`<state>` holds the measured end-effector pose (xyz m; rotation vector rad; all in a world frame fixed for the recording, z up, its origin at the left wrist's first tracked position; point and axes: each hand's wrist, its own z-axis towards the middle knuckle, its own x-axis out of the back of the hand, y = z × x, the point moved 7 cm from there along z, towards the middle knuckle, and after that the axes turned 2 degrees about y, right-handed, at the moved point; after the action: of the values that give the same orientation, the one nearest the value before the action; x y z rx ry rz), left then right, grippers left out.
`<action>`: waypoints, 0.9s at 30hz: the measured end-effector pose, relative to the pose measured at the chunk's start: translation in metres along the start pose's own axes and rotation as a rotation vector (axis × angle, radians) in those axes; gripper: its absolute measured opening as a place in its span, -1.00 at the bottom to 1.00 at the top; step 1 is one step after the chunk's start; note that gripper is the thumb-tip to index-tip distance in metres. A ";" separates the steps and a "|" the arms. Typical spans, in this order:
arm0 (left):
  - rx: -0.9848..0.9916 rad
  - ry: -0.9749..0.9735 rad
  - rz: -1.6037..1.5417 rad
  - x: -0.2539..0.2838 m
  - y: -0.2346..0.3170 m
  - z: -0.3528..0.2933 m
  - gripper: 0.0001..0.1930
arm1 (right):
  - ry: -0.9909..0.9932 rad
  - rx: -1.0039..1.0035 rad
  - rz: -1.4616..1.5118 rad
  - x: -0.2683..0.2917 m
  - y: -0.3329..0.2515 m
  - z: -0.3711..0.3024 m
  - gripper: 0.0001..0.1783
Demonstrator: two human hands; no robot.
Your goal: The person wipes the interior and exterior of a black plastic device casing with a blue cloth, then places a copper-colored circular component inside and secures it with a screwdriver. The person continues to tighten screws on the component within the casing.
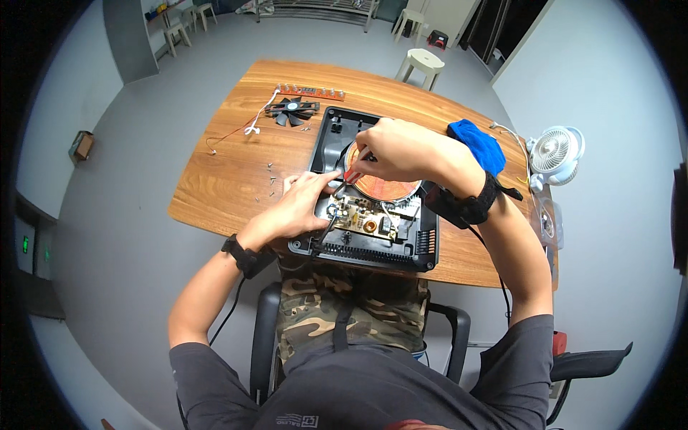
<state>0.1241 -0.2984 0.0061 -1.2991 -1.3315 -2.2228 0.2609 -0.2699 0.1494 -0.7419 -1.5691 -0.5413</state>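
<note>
My right hand (pixel 390 149) is closed around a screwdriver (pixel 351 176) with a red-and-clear handle. The tool slants down to the left, toward the corner of a circuit board (pixel 369 218); its tip is hard to make out. My left hand (pixel 304 204) rests at the left side of the board, thumb and fingers apart. Both hands are over the open black housing (pixel 423 259) of what looks like an induction cooker. Its round copper-coloured coil (pixel 387 188) sits behind the board, partly covered by my right hand and forearm.
On the wooden table (pixel 215 183), a detached black fan (pixel 292 111) and an orange strip board (pixel 315 92) with white wires lie at the back left. Several small screws (pixel 271 180) are scattered left of the housing. A blue cloth (pixel 476 147) and a white fan (pixel 555 154) are on the right.
</note>
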 end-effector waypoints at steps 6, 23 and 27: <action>0.012 0.012 0.015 0.000 -0.002 -0.001 0.08 | 0.012 0.017 -0.036 0.001 0.002 -0.008 -0.53; 0.017 0.002 0.019 -0.001 0.000 0.000 0.11 | 0.201 -0.107 0.119 0.034 0.056 -0.042 -0.49; 0.063 -0.025 -0.007 0.001 0.005 0.001 0.23 | 0.375 -0.285 0.374 0.012 0.117 -0.087 -0.49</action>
<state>0.1270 -0.3004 0.0101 -1.3060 -1.4054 -2.1575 0.4051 -0.2511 0.1640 -1.0550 -0.9867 -0.5905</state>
